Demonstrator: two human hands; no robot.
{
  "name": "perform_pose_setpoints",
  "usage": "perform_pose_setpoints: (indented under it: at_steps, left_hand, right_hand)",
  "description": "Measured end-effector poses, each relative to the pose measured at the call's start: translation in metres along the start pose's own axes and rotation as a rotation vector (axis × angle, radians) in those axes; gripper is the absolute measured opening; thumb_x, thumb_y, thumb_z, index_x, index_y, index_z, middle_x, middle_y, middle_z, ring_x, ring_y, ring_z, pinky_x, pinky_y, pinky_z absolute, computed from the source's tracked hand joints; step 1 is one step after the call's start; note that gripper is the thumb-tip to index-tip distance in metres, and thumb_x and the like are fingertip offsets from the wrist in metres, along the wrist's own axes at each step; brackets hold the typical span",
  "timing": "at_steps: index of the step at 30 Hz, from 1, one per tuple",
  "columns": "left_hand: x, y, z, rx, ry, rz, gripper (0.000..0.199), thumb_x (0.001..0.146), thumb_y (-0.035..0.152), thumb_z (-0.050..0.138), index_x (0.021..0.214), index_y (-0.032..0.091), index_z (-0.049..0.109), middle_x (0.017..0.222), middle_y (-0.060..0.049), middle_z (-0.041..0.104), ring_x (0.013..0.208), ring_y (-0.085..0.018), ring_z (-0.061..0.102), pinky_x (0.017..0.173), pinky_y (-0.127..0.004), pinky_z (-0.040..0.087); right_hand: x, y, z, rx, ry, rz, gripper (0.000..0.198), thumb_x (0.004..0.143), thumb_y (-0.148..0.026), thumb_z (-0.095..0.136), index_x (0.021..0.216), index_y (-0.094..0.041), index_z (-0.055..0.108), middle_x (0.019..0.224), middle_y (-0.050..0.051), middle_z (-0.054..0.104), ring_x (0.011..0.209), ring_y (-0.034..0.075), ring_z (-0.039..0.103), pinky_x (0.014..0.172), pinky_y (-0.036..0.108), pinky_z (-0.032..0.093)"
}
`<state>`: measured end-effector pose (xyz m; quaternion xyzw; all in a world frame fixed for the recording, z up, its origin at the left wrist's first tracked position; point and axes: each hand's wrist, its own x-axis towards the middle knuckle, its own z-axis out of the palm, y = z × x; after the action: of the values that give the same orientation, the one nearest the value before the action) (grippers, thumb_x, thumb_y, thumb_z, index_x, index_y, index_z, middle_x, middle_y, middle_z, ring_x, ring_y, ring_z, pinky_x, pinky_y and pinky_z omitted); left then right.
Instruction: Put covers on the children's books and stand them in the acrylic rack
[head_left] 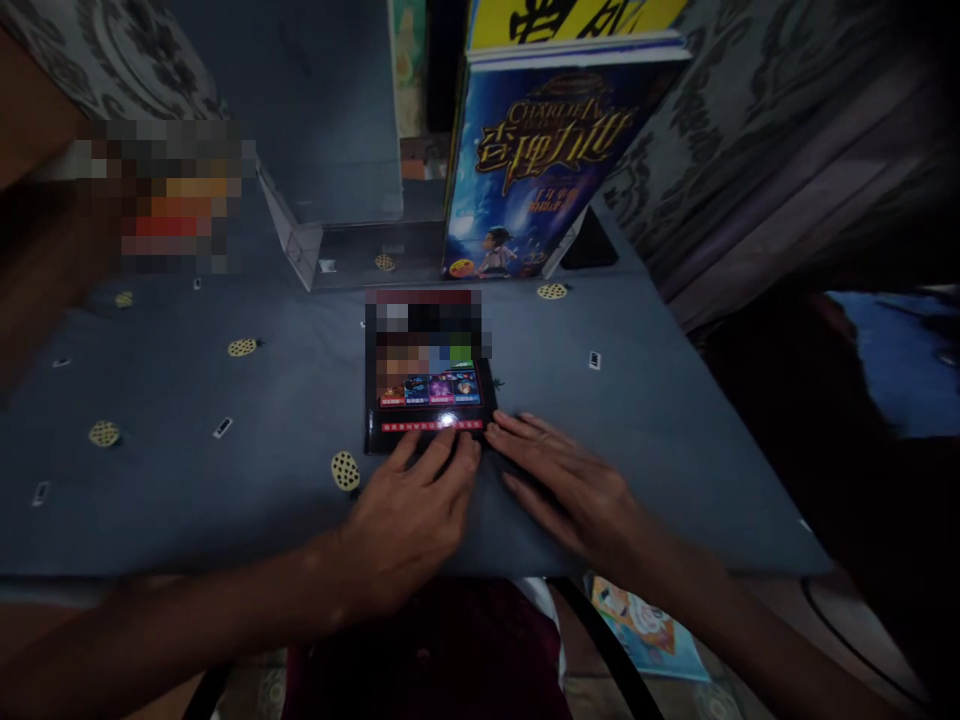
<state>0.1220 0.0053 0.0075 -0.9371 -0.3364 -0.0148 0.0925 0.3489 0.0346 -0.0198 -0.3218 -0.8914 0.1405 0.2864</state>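
A flat black book or thin box [373, 380] lies on the blue-grey tablecloth before me. Small coloured pictures and a red strip of print mark its top face, and its upper part is pixelated. The fingers of my left hand [420, 505] rest slightly spread on its near edge, not wrapped round it. My right hand [574, 475] lies with fingers stretched out, their tips touching its near right corner.
A clear book stand [300, 250] holds a blue picture-covered book [525, 180] upright behind. A dark flat object [592, 245] lies beside it. At the left is a pixelated patch [180, 200]. The patterned tablecloth [675, 450] ends at a slanting right edge.
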Motion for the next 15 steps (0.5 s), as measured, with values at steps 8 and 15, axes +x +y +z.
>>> perform_pose_setpoints:
  at_steps: [8,15]
  left_hand:
    - [-0.034,-0.009,-0.002,0.044,0.058,-0.156,0.038,0.097,0.013,0.046,0.132,0.005,0.059,0.126,-0.015,0.068,0.116,-0.026,0.060,0.097,-0.039,0.048]
    - [-0.064,-0.012,-0.004,0.029,0.060,-0.243,0.042,0.096,0.008,0.037,0.134,0.001,0.054,0.126,-0.020,0.066,0.117,-0.029,0.059,0.096,-0.042,0.050]
  right_hand:
    - [0.000,0.001,0.001,0.017,0.006,-0.022,0.062,0.096,-0.013,0.055,0.153,-0.030,0.038,0.135,0.008,0.065,0.130,0.025,0.058,0.110,0.051,0.052]
    - [0.001,0.001,0.001,0.000,0.016,-0.020,0.058,0.097,-0.014,0.055,0.151,-0.030,0.042,0.137,0.007,0.064,0.128,0.025,0.059,0.109,0.049,0.053]
